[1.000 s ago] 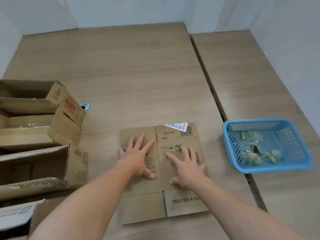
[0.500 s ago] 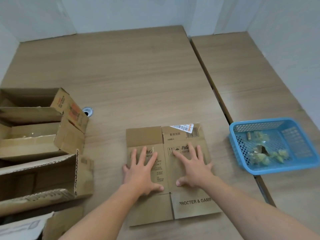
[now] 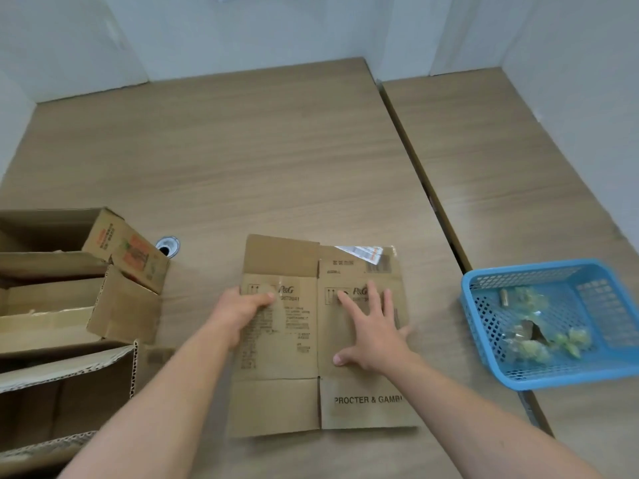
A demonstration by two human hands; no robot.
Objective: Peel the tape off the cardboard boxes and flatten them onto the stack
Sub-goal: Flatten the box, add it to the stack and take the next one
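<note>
**Light, springy cardboard: pinch an edge, press a panel**

Nearest the person, the flattened box (image 3: pixel 276 406) lies on the bench (image 3: pixel 276 167), printed side up, its near flaps flat. The left hand (image 3: pixel 242 307) takes the left edge of the box: thumb on top, fingers apparently curled under, so its grip is clamped on the cardboard. The right hand (image 3: pixel 375 330) lies flat on the right panel with fingers spread, its grip apart.

The sheet looks light and stiff along its panels but hinged at the creases, so it will likely spring or sag if lifted by one flap. Holding an outer edge at mid-panel seems safest. On the far right flap a taped label (image 3: pixel 359 252) shines, probably slick and clinging.

Further left stand the open boxes (image 3: pixel 69 305), bulkier but surely light. A blue basket (image 3: pixel 560 376) sits right, and a grommet (image 3: pixel 167 246) lies beyond.
</note>
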